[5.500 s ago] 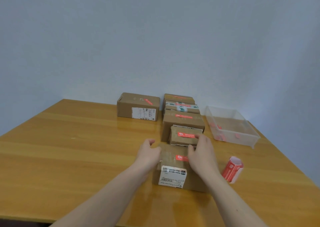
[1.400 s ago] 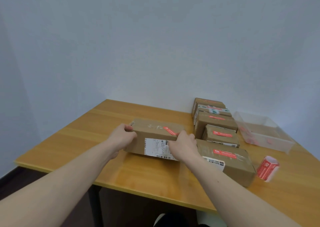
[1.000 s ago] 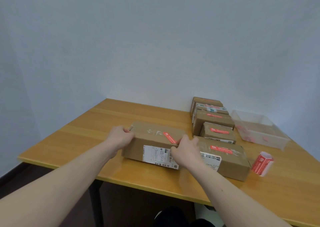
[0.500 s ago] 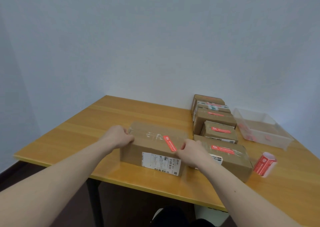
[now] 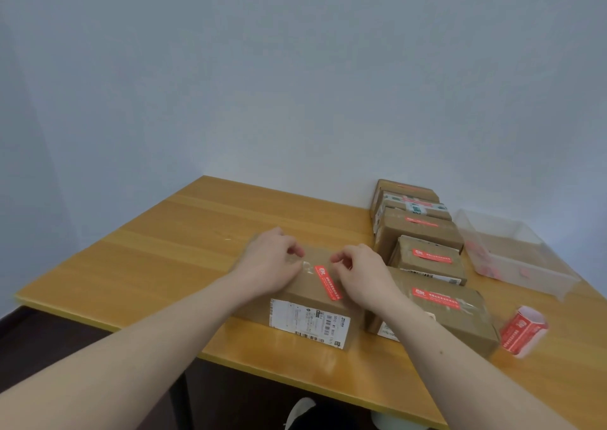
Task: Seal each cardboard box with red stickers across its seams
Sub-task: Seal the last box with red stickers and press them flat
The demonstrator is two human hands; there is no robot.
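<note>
A long cardboard box (image 5: 305, 293) lies near the table's front edge, with a white shipping label on its front side. One red sticker (image 5: 328, 283) runs across the taped seam on its top. My left hand (image 5: 269, 263) rests on the box top left of the sticker, fingers curled, holding nothing I can see. My right hand (image 5: 363, 277) sits just right of the sticker, thumb and forefinger close together by its far end; whether they pinch anything is hidden. A roll of red stickers (image 5: 522, 331) stands to the right.
Several stickered boxes (image 5: 427, 258) form a row from the near right to the wall. A clear plastic tray (image 5: 476, 229) holding red scraps sits at the far right. The wooden table (image 5: 164, 249) extends left; its front edge is close below the box.
Both hands pulled the long box toward the front edge, then left its ends and moved onto its top, either side of the red sticker.
</note>
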